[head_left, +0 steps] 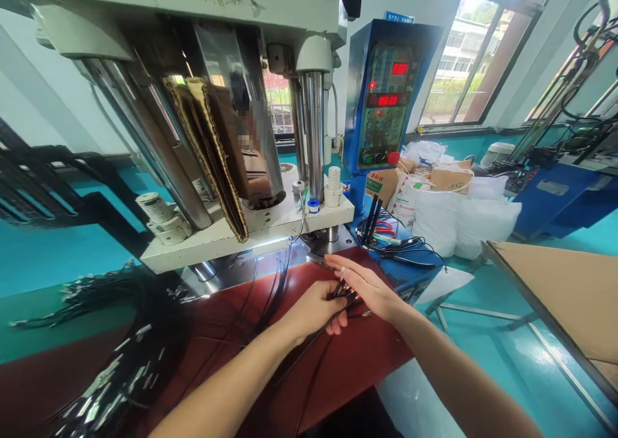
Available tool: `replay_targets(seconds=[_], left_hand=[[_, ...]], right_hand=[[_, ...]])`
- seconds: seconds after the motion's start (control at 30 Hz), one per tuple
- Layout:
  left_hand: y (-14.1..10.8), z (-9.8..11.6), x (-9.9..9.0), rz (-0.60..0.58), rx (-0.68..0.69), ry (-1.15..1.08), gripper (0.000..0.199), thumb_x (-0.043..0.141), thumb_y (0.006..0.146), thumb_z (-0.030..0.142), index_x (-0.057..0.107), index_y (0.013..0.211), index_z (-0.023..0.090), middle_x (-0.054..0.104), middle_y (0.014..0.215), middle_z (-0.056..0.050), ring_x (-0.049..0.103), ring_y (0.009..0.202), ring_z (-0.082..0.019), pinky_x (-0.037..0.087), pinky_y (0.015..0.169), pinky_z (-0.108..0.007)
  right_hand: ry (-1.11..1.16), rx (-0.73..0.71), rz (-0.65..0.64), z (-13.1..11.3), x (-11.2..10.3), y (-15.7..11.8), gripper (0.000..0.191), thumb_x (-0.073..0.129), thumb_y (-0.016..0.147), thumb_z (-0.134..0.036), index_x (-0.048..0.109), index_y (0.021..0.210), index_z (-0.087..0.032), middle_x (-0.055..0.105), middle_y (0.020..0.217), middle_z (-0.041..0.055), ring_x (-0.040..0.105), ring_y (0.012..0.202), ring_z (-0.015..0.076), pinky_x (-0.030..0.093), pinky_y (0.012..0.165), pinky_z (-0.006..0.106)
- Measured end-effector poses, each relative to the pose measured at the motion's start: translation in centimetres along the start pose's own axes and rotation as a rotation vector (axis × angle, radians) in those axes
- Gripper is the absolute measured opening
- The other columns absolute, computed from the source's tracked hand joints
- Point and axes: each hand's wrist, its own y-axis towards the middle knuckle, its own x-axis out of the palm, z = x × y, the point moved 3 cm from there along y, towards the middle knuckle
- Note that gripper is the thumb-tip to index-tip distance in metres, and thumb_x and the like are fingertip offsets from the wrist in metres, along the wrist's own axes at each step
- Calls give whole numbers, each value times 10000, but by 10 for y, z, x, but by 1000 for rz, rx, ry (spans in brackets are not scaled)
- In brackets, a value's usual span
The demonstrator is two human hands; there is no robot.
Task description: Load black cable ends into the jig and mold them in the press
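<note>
Thin black cables (313, 348) run through my left hand (316, 306), whose fingers are closed around them above the red-brown work surface (347, 373). My right hand (369, 290) lies against the cable ends with its fingers stretched out, touching the bundle from the right. Small metal tips show between the two hands, partly covered by the fingers. Just beyond the hands, more black cables (277, 286) hang from the front edge of the press's lower plate (284, 225). A large bundle of black cables with shiny ends (116, 373) lies at the left.
The press's steel columns (316, 135) and a folded cardboard piece (212, 148) stand in front. A blue control box (391, 96) with red displays is to the right, above tools and cables (386, 235). White sacks (434, 212) and a cardboard-topped table (560, 290) are farther right.
</note>
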Motion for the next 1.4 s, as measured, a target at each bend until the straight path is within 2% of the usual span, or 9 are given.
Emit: replay_targets(seconds=[0.13,0.23,0.33,0.43,0.67,0.87,1.0,1.2,1.4], left_hand=[[12,7,2,-16,86,-34,269,524,751,396,469,756,133,550,583,0,495,421,-70,370,385,-177],[18,-4,-7,83,105,-151,295,559,719,418,444,780,153,490,527,51,366,333,-28,241,318,-147],[18,-23,-20,193,69,-384,341,595,678,423,393,812,183,421,489,97,260,307,-6,129,318,-137],[16,-40,-25,219,39,-539,359,622,658,405,363,785,190,417,502,98,249,322,0,104,341,-140],[10,-46,-22,181,74,-604,329,600,710,411,375,785,182,408,520,91,259,336,1,99,355,-153],[4,-43,-16,175,90,-491,364,607,698,454,373,756,181,368,471,107,216,320,1,106,335,-158],[5,-45,-9,184,73,-382,381,600,689,483,366,724,184,326,450,116,204,320,-2,117,329,-157],[7,-47,4,132,58,-273,371,588,688,485,367,728,189,302,467,118,185,329,-4,116,335,-155],[6,-45,15,149,38,-46,211,521,725,360,406,713,184,292,453,105,217,350,-34,174,368,-178]], right_hand=[[-21,117,-47,1,1,4,495,380,861,-478,371,1295,-242,409,1328,114,546,447,70,441,392,245],[-88,36,-15,11,-15,14,444,365,879,-397,397,1280,-210,462,1289,82,623,752,143,507,601,270],[-624,45,26,30,-45,17,417,400,831,-180,432,1245,-133,520,1222,99,513,1069,181,419,891,315],[-1099,190,0,49,-67,7,415,470,704,-58,527,1115,-79,581,1073,157,529,1009,257,400,867,374],[-1273,313,5,62,-64,-9,282,480,649,-76,534,925,-106,564,952,165,521,904,292,370,729,342],[-1124,445,-10,62,-98,-18,69,433,610,-121,463,624,-181,561,647,22,526,633,164,318,533,239],[-962,488,113,64,-103,-53,68,338,671,-180,402,657,-196,506,553,-16,495,511,123,325,446,214],[-38,333,449,79,-44,-87,149,433,710,-292,414,828,-203,414,439,-111,292,254,60,175,260,165],[221,145,477,77,9,-63,310,364,866,-473,425,771,-185,422,444,-85,282,258,41,182,265,155]])
